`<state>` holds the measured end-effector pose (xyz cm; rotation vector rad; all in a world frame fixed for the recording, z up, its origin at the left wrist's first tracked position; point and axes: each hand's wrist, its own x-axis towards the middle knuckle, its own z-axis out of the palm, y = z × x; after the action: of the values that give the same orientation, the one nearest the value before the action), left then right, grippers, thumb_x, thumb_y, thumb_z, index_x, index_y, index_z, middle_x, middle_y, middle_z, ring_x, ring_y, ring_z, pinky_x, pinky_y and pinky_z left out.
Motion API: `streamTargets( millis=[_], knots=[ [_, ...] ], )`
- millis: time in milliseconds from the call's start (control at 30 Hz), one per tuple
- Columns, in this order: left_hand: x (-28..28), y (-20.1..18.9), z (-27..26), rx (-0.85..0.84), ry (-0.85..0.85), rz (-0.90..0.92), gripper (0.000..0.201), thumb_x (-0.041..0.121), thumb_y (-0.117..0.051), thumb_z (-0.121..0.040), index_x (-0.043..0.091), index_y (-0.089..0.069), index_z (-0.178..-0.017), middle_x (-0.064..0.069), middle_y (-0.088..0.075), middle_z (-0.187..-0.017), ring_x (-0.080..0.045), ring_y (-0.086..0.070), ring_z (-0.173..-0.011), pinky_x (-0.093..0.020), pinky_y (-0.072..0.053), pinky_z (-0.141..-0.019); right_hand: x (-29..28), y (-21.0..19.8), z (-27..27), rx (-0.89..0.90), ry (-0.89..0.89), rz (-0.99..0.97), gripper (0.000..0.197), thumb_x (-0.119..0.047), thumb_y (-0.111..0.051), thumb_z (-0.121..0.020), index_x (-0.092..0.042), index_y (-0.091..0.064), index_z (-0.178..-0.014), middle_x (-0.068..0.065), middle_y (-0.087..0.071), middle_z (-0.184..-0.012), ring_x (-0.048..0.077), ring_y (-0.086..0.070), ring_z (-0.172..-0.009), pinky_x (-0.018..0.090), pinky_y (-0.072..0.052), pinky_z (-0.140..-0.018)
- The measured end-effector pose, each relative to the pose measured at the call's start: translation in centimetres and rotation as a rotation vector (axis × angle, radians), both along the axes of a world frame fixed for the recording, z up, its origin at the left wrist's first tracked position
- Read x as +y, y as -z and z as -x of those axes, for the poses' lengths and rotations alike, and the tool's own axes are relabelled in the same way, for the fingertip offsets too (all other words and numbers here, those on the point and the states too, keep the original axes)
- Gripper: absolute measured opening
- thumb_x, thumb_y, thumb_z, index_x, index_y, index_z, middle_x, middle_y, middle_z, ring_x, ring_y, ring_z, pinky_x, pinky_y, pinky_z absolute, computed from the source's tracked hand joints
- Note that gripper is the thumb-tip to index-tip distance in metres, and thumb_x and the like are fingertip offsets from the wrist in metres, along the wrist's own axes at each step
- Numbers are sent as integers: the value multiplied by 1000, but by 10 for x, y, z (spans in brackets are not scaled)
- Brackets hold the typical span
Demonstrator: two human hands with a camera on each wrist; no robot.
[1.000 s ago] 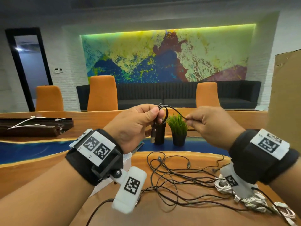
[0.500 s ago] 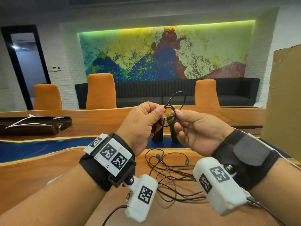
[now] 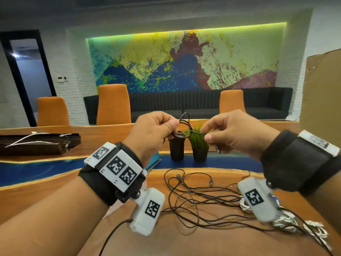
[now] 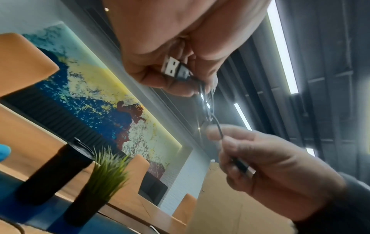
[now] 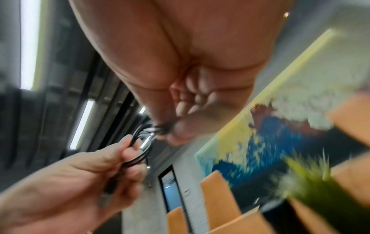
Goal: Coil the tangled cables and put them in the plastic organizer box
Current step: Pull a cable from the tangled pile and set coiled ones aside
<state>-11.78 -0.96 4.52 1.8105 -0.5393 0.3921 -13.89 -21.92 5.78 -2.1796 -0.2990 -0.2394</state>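
A thin black cable (image 3: 185,124) is held in the air between both hands as a small coil. My left hand (image 3: 170,124) pinches the coil's loops, and the cable's USB plug (image 4: 173,67) lies under its curled fingers. My right hand (image 3: 205,133) pinches the free end just right of the coil, with the small end plug (image 4: 246,168) against its palm. In the blurred right wrist view the loops (image 5: 140,148) sit in the left hand. A tangle of black cables (image 3: 193,196) lies on the wooden table (image 3: 55,183) below. The organizer box is not clearly in view.
White cables (image 3: 299,225) lie bunched at the table's right edge. A black cylinder (image 3: 176,149) and a small potted plant (image 3: 199,145) stand behind the hands. A cardboard sheet (image 3: 323,93) rises at right. A dark tray (image 3: 36,145) with white cords sits far left.
The right hand came up against the left hand, laying a loop onto the coil, then drew away to the right with the short free end. The left hand kept its hold.
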Motion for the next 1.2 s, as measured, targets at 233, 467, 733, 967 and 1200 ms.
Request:
streamTargets(
  millis=[233,467,733,967,1200],
  knots=[
    [10,-5,-1,29,50,-377,7,15,-70,-90,9,-73,-91,-13,-75,-85,-30,-70,-78,-44,-61,-74,-27,-8,-18,-572,390,362,11,-28,-63,-92,-32,-69,-83,-8,-62,-81,18,-58,-86,31,-46,-77],
    [9,-1,-2,164,137,-352,15,13,-55,-100,6,-67,-95,-6,-69,-83,-12,-59,-71,-23,-47,-63,-19,11,-20,-609,447,281,11,-22,-63,-92,-20,-73,-89,-2,-64,-81,21,-60,-81,34,-51,-75],
    [-10,13,-1,168,138,-48,13,7,-53,-99,8,-65,-95,-7,-67,-81,-16,-57,-73,-21,-49,-65,14,30,-12,297,-147,-987,14,-10,-54,-97,-4,-63,-105,6,-63,-77,12,-62,-63,22,-55,-54],
    [-15,16,-2,-4,80,-102,12,14,-54,-100,5,-62,-96,-4,-61,-78,-9,-54,-66,-19,-45,-57,16,36,-1,548,-570,-850,14,-29,-59,-88,-18,-66,-94,3,-55,-82,14,-48,-70,25,-38,-57],
    [-4,17,-13,-84,-136,-183,12,16,-56,-100,9,-63,-94,1,-53,-72,-10,-44,-63,-27,-42,-60,14,34,1,292,-229,-557,25,-2,-64,-89,-11,-66,-112,7,-65,-72,10,-52,-53,18,-44,-44]
  ],
)
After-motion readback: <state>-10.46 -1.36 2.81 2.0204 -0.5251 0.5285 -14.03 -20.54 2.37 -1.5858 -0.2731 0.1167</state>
